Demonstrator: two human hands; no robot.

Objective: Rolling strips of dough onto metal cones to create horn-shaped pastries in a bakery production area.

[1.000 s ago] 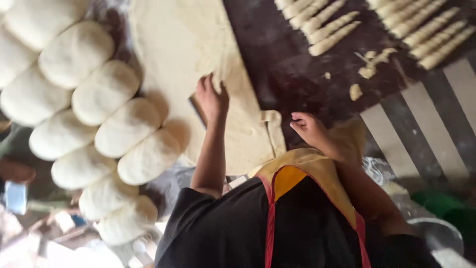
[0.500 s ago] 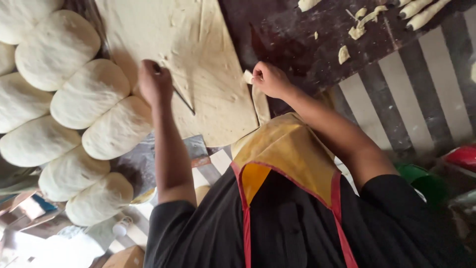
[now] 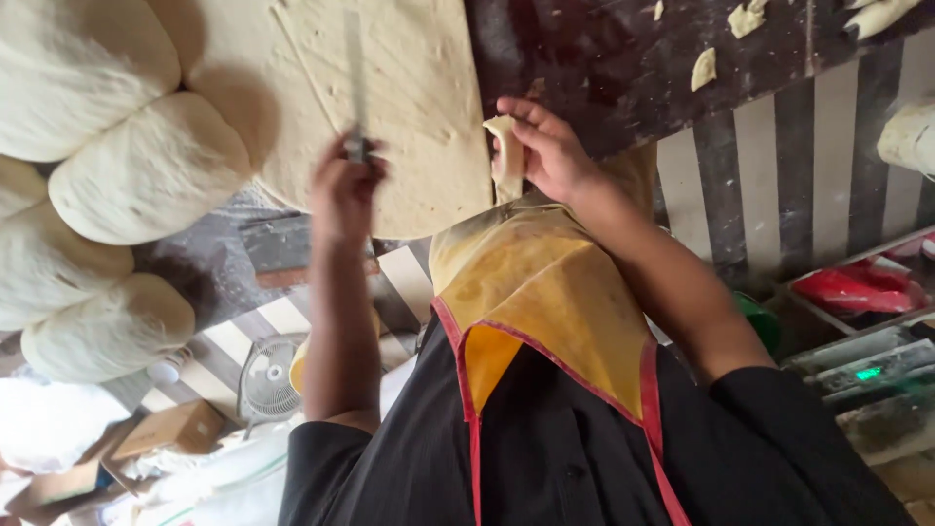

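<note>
Over the dough sheet (image 3: 409,107), left hand (image 3: 343,190) clamps a blurred knife (image 3: 355,88), right hand (image 3: 550,146) pinches a dough strip (image 3: 506,156)

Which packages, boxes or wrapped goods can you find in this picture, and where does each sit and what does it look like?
Cardboard box: lower left, brown, rectangular, flaps shut.
Second cardboard box: bottom left corner, brown, partly cut off.
Red packet: right edge, on a shelf, shiny and crumpled.
Wrapped goods: right, below the packet, clear plastic; contents unclear.
</note>
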